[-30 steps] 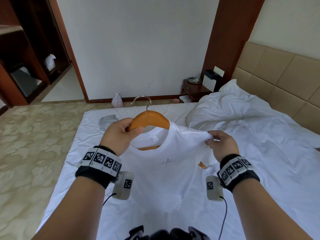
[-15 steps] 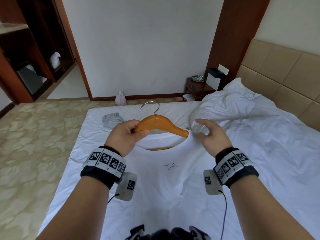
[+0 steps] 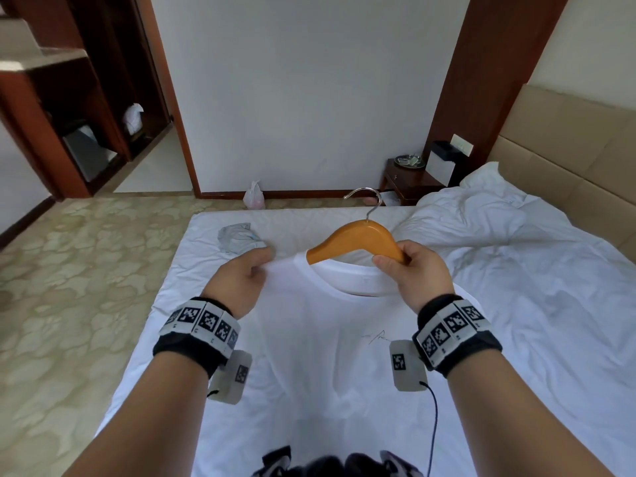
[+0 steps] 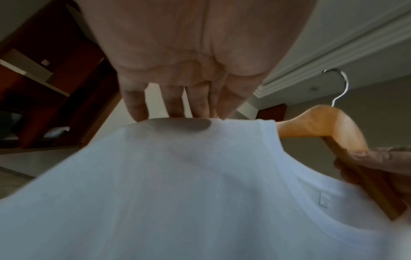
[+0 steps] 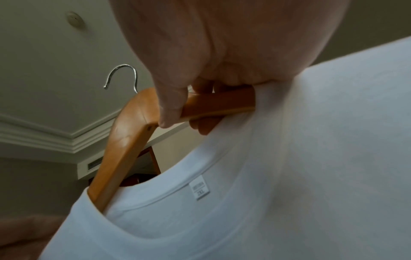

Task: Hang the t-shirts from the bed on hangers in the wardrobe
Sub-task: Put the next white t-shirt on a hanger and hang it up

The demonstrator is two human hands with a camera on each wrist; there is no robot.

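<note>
A white t-shirt [image 3: 327, 356] hangs in front of me above the bed [image 3: 533, 321], with an orange wooden hanger [image 3: 358, 239] pushed through its collar. The hanger's left arm is under the fabric; its right arm and metal hook [image 3: 364, 197] stick out. My right hand [image 3: 389, 261] grips the bare right arm of the hanger [image 5: 218, 103], thumb in front and fingers behind. My left hand [image 3: 265, 259] pinches the shirt's left shoulder [image 4: 177, 126], with the thumb showing dark through the cloth. A crumpled grey t-shirt [image 3: 237, 237] lies near the bed's far left corner.
The dark wooden wardrobe [image 3: 69, 115] stands open at the far left across a patterned floor. A rumpled white duvet [image 3: 481, 215] covers the bed's right side by the padded headboard [image 3: 568, 149]. A nightstand [image 3: 409, 180] and a plastic bag [image 3: 254, 197] sit by the far wall.
The hands have swapped roles. My left hand let go of the hanger and now pinches the shirt's left shoulder. My right hand left the shirt's right shoulder and took the hanger's right arm.
</note>
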